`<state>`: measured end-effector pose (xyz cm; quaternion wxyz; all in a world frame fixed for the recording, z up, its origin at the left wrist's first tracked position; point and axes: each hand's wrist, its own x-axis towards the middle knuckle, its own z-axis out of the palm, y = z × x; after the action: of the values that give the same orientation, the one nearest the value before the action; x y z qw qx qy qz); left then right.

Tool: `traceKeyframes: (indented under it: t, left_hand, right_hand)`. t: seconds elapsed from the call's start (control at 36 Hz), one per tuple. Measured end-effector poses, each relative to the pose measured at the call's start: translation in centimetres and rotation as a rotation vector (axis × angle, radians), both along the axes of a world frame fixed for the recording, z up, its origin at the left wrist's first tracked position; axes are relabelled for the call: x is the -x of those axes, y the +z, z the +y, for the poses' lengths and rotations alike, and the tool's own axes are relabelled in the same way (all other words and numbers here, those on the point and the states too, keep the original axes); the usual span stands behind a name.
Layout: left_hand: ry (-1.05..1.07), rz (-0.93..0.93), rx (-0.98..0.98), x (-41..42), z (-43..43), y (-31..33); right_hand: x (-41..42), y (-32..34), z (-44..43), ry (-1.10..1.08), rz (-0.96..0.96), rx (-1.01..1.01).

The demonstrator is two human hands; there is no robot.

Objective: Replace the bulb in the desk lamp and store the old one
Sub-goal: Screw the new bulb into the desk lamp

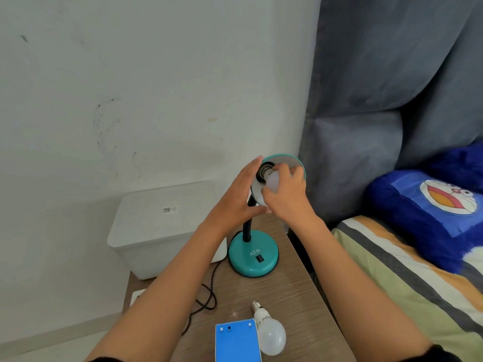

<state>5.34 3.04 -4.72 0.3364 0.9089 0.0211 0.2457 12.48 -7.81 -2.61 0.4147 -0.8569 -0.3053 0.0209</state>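
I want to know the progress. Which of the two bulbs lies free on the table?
The bulb beside the blue box, bulb, lies untouched; the other bulb is held at the lamp socket by the right hand.

A white lidded storage bin stands against the wall beside the wooden table. Grey curtains hang right, above a striped bedsheet and blue cushion (cartoon-cat face).

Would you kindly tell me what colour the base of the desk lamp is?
The lamp base is teal, with a black switch and white "ATN" lettering; the head view shows it.
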Motion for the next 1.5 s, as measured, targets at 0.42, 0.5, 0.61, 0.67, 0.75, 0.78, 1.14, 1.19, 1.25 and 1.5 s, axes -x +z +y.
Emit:
traceKeyframes:
  t: [0.42,0.5,0.61,0.67,0.75,0.78,1.14,1.19,1.25,1.5]
  left_hand:
    - [0.023,0.004,0.018,0.1,0.0,0.1]
    - [0.024,0.012,0.020,0.2,0.0,0.1]
    - [0.023,0.011,0.023,0.2,-0.1,0.1]
    - [0.022,0.009,0.031,0.2,-0.2,0.2]
    - [0.023,0.007,0.028,0.1,0.0,0.0]
    - [0.024,0.006,0.028,0.1,0.0,0.0]
    - [0.026,-0.011,0.033,0.0,0.2,-0.1]
    - [0.034,-0.017,0.030,0.1,0.2,-0.1]
    - [0.039,-0.018,0.028,0.1,0.1,-0.2]
    - [0.045,-0.024,0.059,0.2,-0.2,-0.1]
  right_hand:
    - [0.1,0.5,-0.5,-0.102,0.181,-0.310]
    - [0.1,0.3,-0.6,-0.082,0.173,-0.268]
    - [0.2,0.0,-0.7,-0.048,0.133,-0.142]
    - [0.2,0.0,-0.7,-0.046,0.131,-0.151]
    - [0.3,0.1,-0.7,-0.074,0.092,-0.140]
    - [0.4,0.1,-0.8,-0.089,0.060,-0.141]
    - [0.7,0.4,-1.1,-0.110,-0.051,-0.097]
    - [0.4,0.4,-1.0,-0.158,-0.048,-0.103]
    - [0.2,0.3,-1.0,-0.162,-0.015,-0.095]
    - [0.2,-0.4,-1.1,-0.052,-0.091,-0.126]
